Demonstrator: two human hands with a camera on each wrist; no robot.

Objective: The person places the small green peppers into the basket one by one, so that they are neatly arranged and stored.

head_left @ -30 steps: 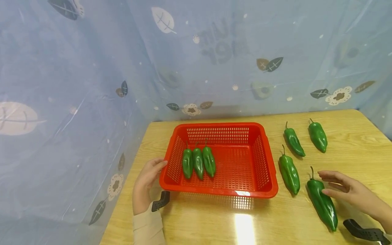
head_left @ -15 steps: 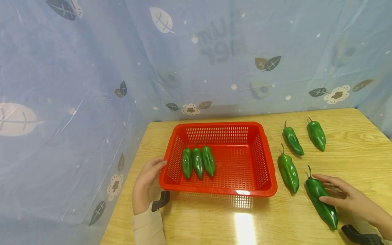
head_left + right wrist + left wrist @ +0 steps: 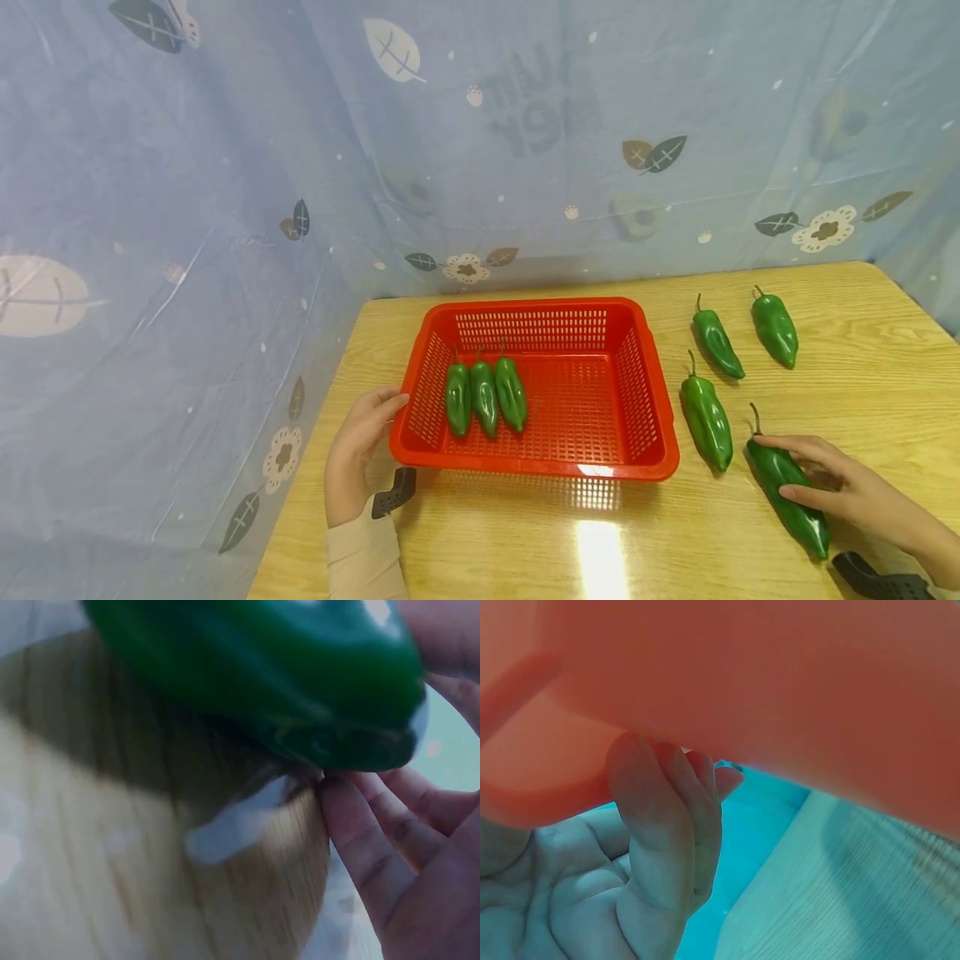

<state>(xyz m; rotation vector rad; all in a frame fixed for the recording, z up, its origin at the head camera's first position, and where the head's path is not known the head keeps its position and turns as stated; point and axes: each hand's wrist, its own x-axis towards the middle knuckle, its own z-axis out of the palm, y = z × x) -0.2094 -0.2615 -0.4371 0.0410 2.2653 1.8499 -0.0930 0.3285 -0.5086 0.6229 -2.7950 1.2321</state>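
My left hand [image 3: 367, 425] grips the left rim of a red plastic basket [image 3: 540, 469]; in the left wrist view its bent fingers [image 3: 656, 817] press up against the rim's edge. Inside the basket, a green pepper [image 3: 458, 400], a second pepper [image 3: 485, 400] and a third pepper [image 3: 512, 396] lie side by side at the left. On the right, my right hand [image 3: 840, 483] holds the nearest large green pepper [image 3: 783, 504], thumb on top and fingers over its stem end. The right wrist view shows that green pepper [image 3: 277, 667] close up, with fingertips right at its underside.
Beside the basket's right wall lies another green pepper [image 3: 707, 423]. Farther back are a slim curved pepper [image 3: 717, 343] and a wider pepper [image 3: 776, 331]. The wooden table [image 3: 495, 542] meets a blue patterned curtain [image 3: 525, 192] at the back and left.
My right hand has come from beside the large pepper onto it, fingers closing round its stem end; the pepper has shifted slightly. The left hand stays on the basket rim.
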